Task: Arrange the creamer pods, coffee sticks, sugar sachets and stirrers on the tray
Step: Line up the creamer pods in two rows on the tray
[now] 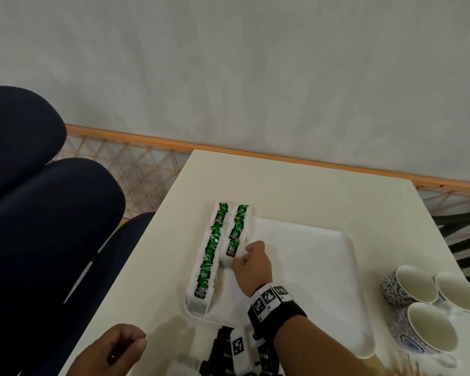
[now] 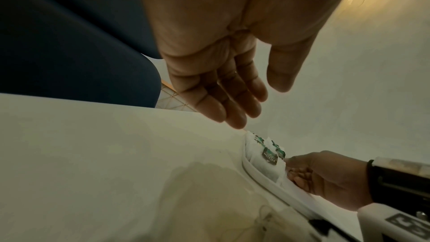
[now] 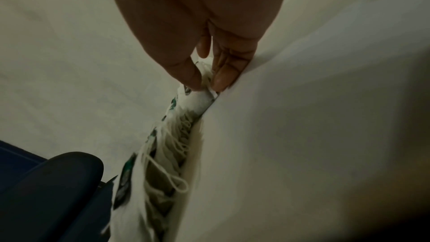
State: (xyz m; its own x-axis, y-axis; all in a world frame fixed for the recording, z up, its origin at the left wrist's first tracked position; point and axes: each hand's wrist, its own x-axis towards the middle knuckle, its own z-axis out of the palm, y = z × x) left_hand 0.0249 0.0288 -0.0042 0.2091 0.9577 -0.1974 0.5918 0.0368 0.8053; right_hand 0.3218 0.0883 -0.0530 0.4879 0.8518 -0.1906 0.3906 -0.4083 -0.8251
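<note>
A white tray (image 1: 323,267) lies on the white table. Two rows of white sachets with green labels run along its left side: a long outer row (image 1: 210,253) and a shorter inner row (image 1: 238,221). My right hand (image 1: 240,257) pinches the nearest sachet (image 1: 232,249) of the inner row between thumb and fingers, low on the tray. In the right wrist view the fingertips (image 3: 218,80) squeeze the sachet's white end (image 3: 200,100). My left hand (image 1: 120,346) hovers over the table's front left corner, off the tray, fingers relaxed and empty (image 2: 232,89).
Three white cups (image 1: 418,294) with blue patterns stand at the right edge. Black packets (image 1: 225,351) lie just in front of the tray, and thin wooden stirrers (image 1: 410,367) at bottom right. Navy chairs (image 1: 38,213) stand left of the table. A wall lies beyond.
</note>
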